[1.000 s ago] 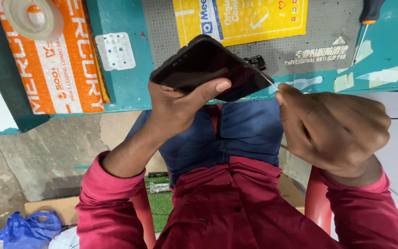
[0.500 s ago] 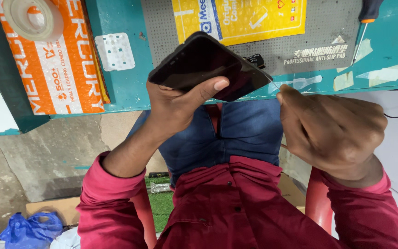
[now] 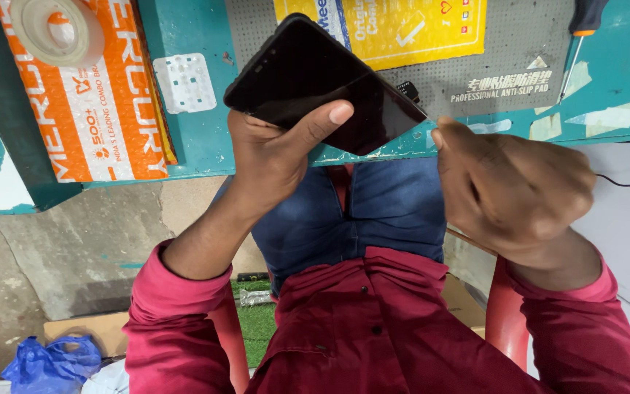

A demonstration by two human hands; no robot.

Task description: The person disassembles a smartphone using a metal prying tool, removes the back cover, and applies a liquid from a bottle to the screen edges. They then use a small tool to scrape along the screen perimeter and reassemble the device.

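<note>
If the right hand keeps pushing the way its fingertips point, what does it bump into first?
Most likely the black phone. The right hand points its pinched fingertips at the phone's near corner, almost touching it, while the left hand holds the phone. How deep the gap runs is hard to tell.

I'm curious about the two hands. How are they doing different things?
The left hand is spread around the black phone, thumb across its screen; the right hand is curled up like a fist. The left hand carries the phone's whole weight; the right hand only meets its corner, pinching something thin. Both wear dark red sleeves.
</note>
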